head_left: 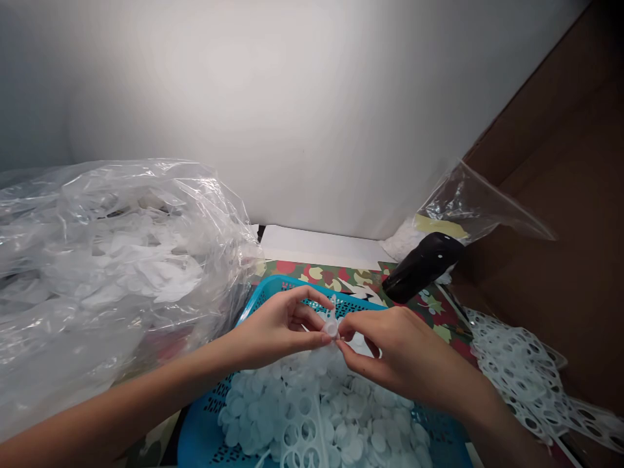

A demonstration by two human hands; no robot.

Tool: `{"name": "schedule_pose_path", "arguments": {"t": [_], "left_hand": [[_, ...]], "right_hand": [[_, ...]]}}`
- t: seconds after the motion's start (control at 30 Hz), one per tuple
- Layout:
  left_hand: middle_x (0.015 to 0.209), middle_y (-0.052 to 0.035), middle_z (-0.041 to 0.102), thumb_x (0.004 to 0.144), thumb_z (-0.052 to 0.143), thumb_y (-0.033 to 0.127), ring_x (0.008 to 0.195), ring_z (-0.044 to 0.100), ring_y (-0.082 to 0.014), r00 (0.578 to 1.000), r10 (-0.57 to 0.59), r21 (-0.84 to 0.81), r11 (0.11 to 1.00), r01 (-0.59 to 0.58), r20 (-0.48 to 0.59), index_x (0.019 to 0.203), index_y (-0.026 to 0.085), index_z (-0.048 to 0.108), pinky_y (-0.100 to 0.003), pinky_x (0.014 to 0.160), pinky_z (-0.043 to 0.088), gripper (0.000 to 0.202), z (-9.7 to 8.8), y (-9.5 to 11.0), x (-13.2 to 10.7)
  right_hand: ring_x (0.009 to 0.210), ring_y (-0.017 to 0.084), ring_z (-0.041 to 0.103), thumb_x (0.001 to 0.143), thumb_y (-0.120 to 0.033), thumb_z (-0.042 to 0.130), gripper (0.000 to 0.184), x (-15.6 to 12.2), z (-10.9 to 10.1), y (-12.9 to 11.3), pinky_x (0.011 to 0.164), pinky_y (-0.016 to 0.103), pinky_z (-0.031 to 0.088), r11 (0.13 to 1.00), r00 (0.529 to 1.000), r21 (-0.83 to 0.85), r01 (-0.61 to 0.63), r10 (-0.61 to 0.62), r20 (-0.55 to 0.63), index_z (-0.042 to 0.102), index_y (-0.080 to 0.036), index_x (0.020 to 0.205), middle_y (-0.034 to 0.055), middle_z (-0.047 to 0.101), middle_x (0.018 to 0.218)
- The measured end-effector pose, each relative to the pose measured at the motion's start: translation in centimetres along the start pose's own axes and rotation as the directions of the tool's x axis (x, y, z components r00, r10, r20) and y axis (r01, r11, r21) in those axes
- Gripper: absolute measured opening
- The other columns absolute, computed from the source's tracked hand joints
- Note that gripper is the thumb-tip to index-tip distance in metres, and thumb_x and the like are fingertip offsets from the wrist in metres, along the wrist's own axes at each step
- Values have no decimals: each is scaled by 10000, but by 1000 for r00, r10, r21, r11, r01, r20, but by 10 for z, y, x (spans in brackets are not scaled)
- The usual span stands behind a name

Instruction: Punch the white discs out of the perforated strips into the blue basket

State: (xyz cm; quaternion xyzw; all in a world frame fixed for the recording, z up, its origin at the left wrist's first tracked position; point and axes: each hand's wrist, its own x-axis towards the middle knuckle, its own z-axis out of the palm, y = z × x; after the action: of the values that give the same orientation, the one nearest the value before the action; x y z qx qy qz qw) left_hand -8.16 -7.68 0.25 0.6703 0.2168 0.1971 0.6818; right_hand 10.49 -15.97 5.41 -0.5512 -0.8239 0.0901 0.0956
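Observation:
My left hand [287, 325] and my right hand [390, 348] meet over a blue plastic basket [280, 283]. Between the fingertips of both is a small, translucent white plastic piece [331, 327] with a round form; its exact kind is hard to make out. The left thumb and fingers grip it from the left, and the right thumb and index finger pinch its right edge. Below them, many thin white discs [253, 403] fill the basket. Among the discs lies a white plastic sheet with round holes [305, 426].
A large clear plastic bag [121, 240] with white pieces bulges at left. At right are a black, elongated object [422, 266], a heap of punched white sheets [517, 370], another clear bag [455, 195] and a brown cardboard wall [560, 195]. A patterned cloth [312, 270] lies underneath.

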Motion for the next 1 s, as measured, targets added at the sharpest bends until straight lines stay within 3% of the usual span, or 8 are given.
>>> {"name": "schedule_pose_path", "arguments": {"t": [0.2,0.4,0.53,0.73,1.0], "left_hand": [[790,-29,607,786,627,292,711,570,-136,1000,-6,50,999,6,0,1093,177,472,-284,653,457,363,2,3,-2],[893,-20,519,754,663,316,813,500,-150,989,147,261,956,-134,-32,1159,224,445,-292,723,441,469,6,4,-7],[819,-16,513,825,579,300,762,506,-149,990,138,194,972,-134,-8,1176,209,415,-293,675,442,398,7,4,-5],[776,8,478,796,613,235,721,470,-126,987,102,118,986,-116,124,1127,211,477,-259,640,401,359,9,12,-10],[753,19,495,770,647,222,697,490,-105,994,57,-10,998,-56,91,1050,193,454,-241,633,397,341,9,12,-9]], "right_hand": [[549,114,529,905,-208,425,217,-1,-3,4,521,218,320,995,995,44,92,-93,39,625,-203,821,-10,606,632],[561,109,496,892,-203,428,179,1,5,2,538,230,310,997,998,52,52,-53,20,590,-188,819,-11,591,667],[576,102,484,889,-199,423,173,2,3,2,539,226,312,992,997,110,62,-67,41,576,-186,809,-15,580,678],[558,72,460,819,-138,485,102,-6,-20,12,536,191,340,949,969,272,162,-205,139,541,-183,745,-40,532,641],[501,75,330,658,-47,514,185,-18,-40,27,447,196,274,982,1000,189,10,-12,10,419,-190,590,-61,368,549]]}}
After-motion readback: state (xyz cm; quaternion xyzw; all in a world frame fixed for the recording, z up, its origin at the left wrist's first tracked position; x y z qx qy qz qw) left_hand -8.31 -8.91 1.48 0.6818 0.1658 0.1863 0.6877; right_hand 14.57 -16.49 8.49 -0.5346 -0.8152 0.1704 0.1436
